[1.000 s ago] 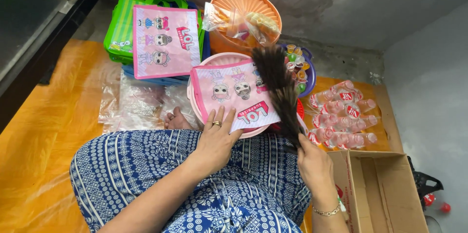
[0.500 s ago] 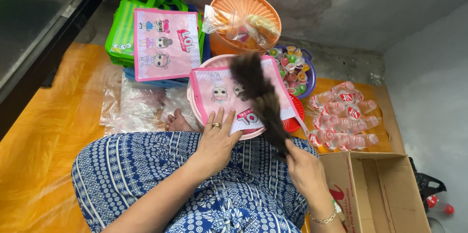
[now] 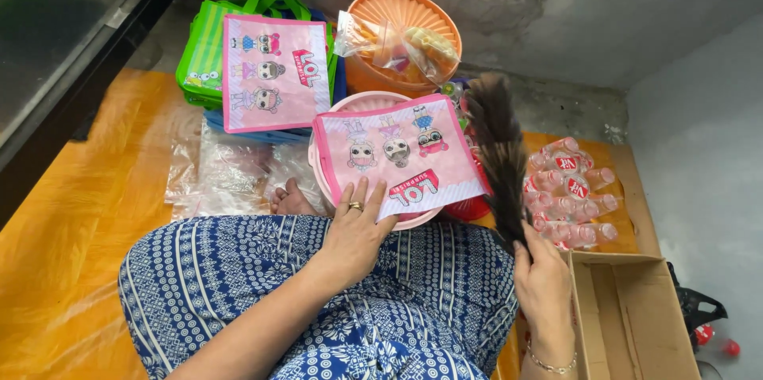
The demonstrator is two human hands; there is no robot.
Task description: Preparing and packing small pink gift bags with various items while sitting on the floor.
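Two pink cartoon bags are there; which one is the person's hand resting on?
The nearer pink bag, lying on the round pink tub under the left hand. The other pink bag sits farther back on the green bags, untouched.

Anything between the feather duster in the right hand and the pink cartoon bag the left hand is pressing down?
Nothing visible. The feather duster, held in the right hand, rises just beside the right edge of the pink bag. The left hand rests only on the bag's near edge, so most of its face is uncovered.
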